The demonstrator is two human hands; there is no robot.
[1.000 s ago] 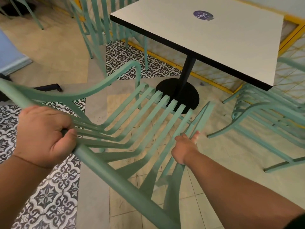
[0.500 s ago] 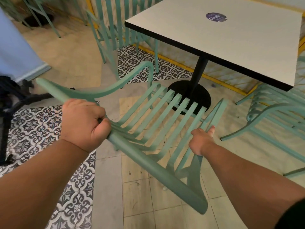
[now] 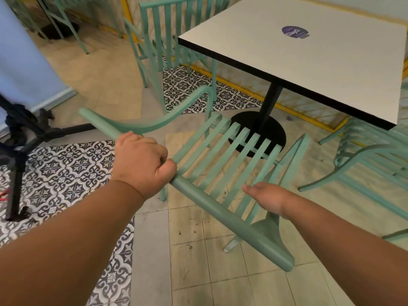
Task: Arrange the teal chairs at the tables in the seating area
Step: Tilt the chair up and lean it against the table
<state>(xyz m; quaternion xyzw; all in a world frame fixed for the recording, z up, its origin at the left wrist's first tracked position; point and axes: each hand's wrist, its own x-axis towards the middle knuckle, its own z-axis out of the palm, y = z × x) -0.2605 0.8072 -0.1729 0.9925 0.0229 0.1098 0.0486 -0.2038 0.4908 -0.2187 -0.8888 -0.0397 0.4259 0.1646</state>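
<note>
White counter [image 3: 320, 69] stood on a black pedestal, upper right. Slatted teal chair [image 3: 223, 155] sat tilted in front of it, near the pedestal base. Left hand [image 3: 141, 164] was fisted tight around the chair's top rail. Right hand [image 3: 268, 198] was loosely open, fingers on the slats by the right armrest.

You've got a mixed floor: plain beige tile [image 3: 220, 257] underfoot, black-and-white patterned tile [image 3: 55, 173] at 9 o'clock and a second patterned patch [image 3: 187, 85] at 12. White square table [image 3: 309, 69] at 1 o'clock, dark edge band, black post and round base [image 3: 271, 131], purple sticker [image 3: 294, 32] on top. Yellow kerb [image 3: 242, 89] runs along the floor behind it. Pale blue panel [image 3: 24, 62] at 10 o'clock, black stand legs [image 3: 28, 133] just below it. Light is even, soft.
</note>
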